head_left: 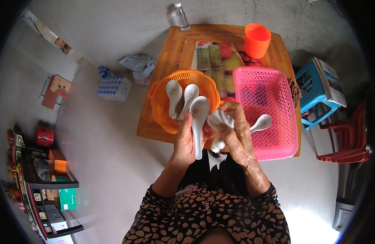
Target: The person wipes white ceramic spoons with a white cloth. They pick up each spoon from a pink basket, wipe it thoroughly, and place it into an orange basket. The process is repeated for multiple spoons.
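Observation:
A white soup spoon (199, 118) with a faint flower pattern in its bowl is held in my left hand (184, 141), handle pointing toward me. My right hand (238, 136), beside it, is closed around a crumpled white cloth (220, 122). Beyond my left hand, an orange plastic basket (163, 116) holds stacked white soup spoons (174, 91) and more like them (191, 93). One soup spoon (262, 122) lies in the pink rectangular basket (285, 118) to the right of my right hand, which hides part of its handle.
Both baskets stand on a wooden table (181, 38) with a fruit picture on its top. Orange cups (257, 40) are stacked at the back right, a clear bottle (182, 17) at the back left. Right of the table are a blue stool (313, 95) and red chairs (348, 138).

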A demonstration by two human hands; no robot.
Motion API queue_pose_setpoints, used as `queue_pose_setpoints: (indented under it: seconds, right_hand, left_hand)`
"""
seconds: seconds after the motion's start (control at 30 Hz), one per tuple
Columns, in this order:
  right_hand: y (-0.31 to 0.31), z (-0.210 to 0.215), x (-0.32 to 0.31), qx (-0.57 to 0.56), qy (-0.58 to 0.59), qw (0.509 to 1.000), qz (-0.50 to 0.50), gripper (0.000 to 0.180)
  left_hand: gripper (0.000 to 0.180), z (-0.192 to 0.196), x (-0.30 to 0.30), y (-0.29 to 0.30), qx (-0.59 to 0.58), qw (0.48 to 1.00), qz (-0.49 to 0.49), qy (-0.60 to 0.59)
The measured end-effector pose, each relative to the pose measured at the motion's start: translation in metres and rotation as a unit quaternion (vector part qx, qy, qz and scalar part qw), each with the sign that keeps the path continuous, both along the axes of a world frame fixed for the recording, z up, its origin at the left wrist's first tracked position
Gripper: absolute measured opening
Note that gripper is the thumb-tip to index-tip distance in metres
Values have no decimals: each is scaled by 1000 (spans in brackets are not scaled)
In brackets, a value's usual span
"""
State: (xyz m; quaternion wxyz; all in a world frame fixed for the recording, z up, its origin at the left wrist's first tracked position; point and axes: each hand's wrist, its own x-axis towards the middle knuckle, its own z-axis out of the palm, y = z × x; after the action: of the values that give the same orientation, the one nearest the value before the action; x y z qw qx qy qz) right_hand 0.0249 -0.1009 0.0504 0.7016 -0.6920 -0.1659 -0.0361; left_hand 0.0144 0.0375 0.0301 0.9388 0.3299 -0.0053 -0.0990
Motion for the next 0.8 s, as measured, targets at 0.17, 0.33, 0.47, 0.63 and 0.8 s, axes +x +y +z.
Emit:
queue_pose_setpoints:
  seconds: [0.17,0.33,0.47,0.63,0.8]
  right_hand:
    - [18,0,6,-221,-205,946,-120,39]
    - [25,-7,-1,-257,-235,932,-103,40]
    - [24,-3,-14,-270,-206,940,-14,42]
    - [20,-2,-27,-251,-159,952,78,47]
    - [18,-1,-37,-242,-144,952,116,47]
  left_hand:
    - [48,-5,-2,-4,-34,998,-19,-39]
    - [45,-3,-2,0,-23,1000,-10,2]
    - [45,2,-5,1,-16,999,36,28]
    - [51,0,-9,6,-3,996,45,72]
    - [47,-11,-7,7,62,983,135,106]
